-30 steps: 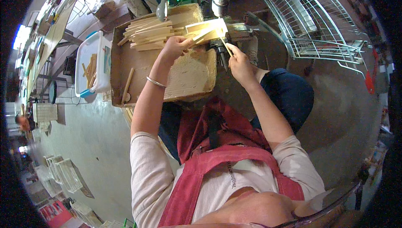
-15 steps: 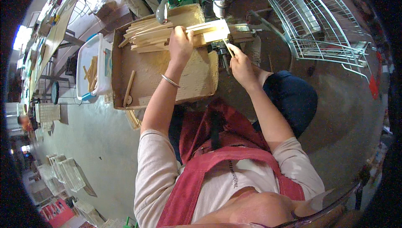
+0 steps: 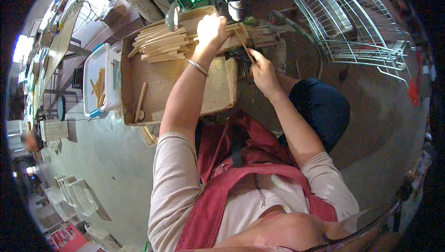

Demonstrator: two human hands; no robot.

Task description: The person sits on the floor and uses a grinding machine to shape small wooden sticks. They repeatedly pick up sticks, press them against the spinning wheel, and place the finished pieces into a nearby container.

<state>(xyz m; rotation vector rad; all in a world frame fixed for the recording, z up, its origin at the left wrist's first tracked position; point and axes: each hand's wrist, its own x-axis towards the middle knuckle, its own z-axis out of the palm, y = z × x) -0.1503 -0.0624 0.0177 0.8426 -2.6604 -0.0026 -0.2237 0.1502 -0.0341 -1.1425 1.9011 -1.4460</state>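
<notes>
While the right hand (image 3: 265,72) is clamped on a thin wooden stick (image 3: 245,46), which slants up and leftward from its fingers beneath the machine, the left hand (image 3: 212,32) is curled in glaring light near the stick's far end, and whether it grips anything cannot be told. Left of that hand, pale wooden strips (image 3: 160,43) lie piled in a cardboard box (image 3: 178,90), with a white bin (image 3: 115,78) just beside it.

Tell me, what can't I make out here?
All in the head view:
Left hand: anything gripped is hidden by the hand itself; details washed out by glare.
Wire rack: far end, cut off by the top edge.
Machine: upper part, cut off likewise.
</notes>
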